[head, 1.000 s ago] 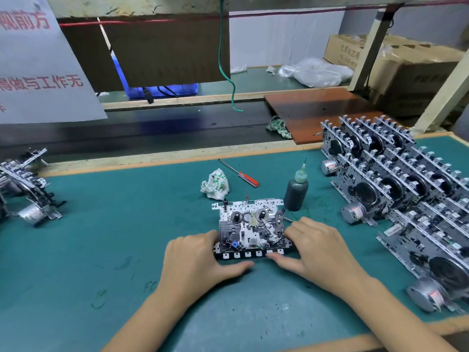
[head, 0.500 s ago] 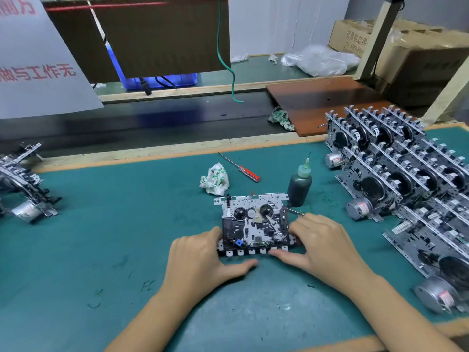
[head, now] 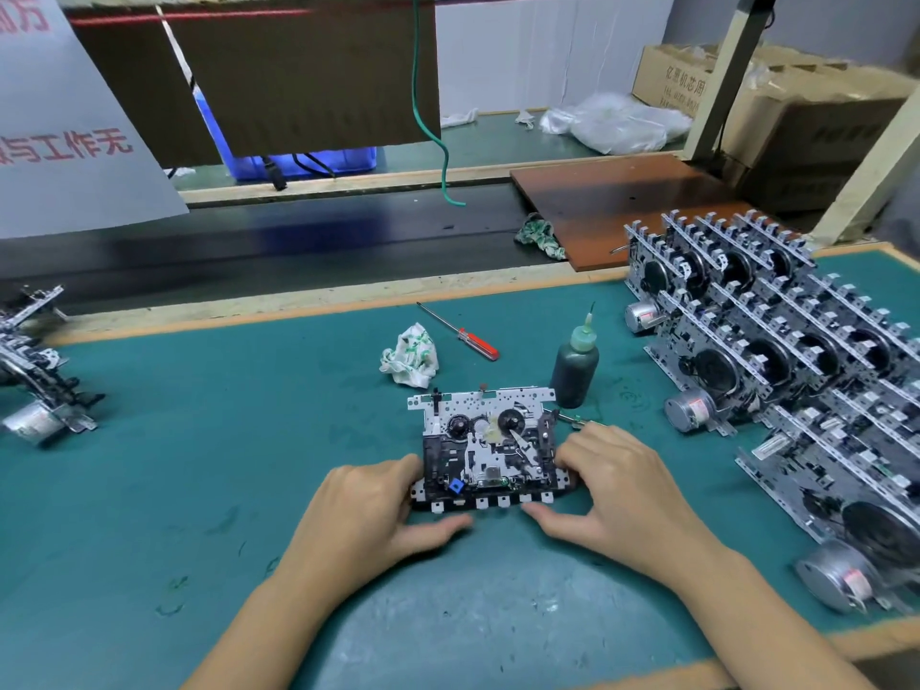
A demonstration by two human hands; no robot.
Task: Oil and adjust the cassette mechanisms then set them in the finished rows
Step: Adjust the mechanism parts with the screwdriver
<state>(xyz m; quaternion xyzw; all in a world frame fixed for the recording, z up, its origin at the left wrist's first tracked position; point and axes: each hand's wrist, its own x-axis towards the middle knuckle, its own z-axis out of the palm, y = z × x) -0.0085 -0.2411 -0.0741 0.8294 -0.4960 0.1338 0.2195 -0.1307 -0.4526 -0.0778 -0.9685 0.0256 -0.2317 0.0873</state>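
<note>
A cassette mechanism lies flat on the green bench mat, gripped from both ends. The left hand curls its fingers against the mechanism's left edge, thumb along the front. The right hand clasps the right edge likewise. Just behind the mechanism stands a dark oil bottle; farther behind lie a red-handled screwdriver and a crumpled rag. To its right stand the finished rows of mechanisms.
</note>
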